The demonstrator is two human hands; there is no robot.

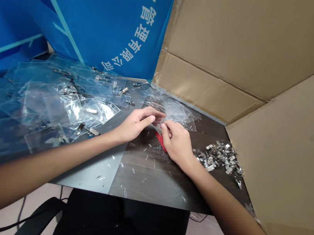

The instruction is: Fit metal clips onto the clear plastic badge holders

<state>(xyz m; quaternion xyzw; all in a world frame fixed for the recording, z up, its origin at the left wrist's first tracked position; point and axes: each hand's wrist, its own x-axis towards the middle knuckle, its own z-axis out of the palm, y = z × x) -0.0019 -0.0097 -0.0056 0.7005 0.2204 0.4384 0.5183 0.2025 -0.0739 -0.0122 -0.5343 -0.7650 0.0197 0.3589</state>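
Over the dark table my left hand has its fingers stretched out and the thumb held apart, close to my right hand. The fingers of my right hand are pinched together on a clear plastic sleeve, mostly hidden between the two hands. Beneath the right hand a red flat piece shows in part. Just behind the hands lies a heap of clear plastic sleeves. To the right is a pile of metal clips with clear straps.
A large spread of clear sleeves with metal clips attached covers the table's left side. Small clear strips are scattered near the front. A blue printed banner and a cardboard wall stand behind; more cardboard borders the right.
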